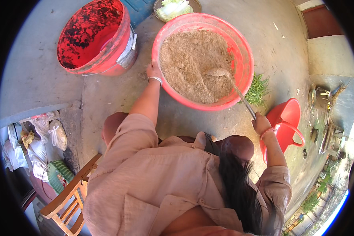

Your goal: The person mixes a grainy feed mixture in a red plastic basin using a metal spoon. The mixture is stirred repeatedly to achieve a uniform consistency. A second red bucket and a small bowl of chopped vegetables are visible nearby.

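A large red plastic basin (244,56) stands on the floor in front of me, holding brown, crumbly, damp-looking meal (188,62). My left hand (155,71), with a bracelet at the wrist, grips the basin's left rim. In my right hand (261,123) is the handle of a long metal ladle (244,99). The ladle's bowl is coated with the meal and lies on it, right of the middle. Cut green leaves (257,90) lie on the floor, partly behind the basin's lower right side.
At the upper left stands a red bucket (106,59) with dark residue inside. A red plastic scoop-shaped container with a handle (286,129) lies by my right forearm. Cabbage (174,10) sits in a round tray (196,6) beyond the basin. A wooden chair (73,188) and bags (57,134) are at left.
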A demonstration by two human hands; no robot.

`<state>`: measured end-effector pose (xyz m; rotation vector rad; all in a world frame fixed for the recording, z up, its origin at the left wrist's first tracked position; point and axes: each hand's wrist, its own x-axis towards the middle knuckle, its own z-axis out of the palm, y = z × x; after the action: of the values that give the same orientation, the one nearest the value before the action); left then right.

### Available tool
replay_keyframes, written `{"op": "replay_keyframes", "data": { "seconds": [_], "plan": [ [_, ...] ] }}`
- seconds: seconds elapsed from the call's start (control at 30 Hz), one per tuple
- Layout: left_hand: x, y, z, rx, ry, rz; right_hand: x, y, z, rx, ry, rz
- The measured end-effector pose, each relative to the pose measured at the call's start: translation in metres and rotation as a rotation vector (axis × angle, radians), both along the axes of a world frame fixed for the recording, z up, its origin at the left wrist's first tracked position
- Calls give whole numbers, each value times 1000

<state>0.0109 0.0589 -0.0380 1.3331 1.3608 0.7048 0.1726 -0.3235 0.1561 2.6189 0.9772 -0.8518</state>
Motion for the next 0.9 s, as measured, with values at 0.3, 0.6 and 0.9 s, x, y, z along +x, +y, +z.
{"op": "replay_keyframes", "data": {
  "seconds": [0.3, 0.6, 0.9],
  "plan": [
    [-19, -136, 36, -871, -717, 404, 8, 96, -39, 403, 42, -78],
    [-18, -178, 22, -808, -303, 72, -27, 124, -95, 166, 171, 2],
    [-61, -119, 9, -276, 160, -149, 14, -1, -62, -56, 85, 9]
  ]
}}
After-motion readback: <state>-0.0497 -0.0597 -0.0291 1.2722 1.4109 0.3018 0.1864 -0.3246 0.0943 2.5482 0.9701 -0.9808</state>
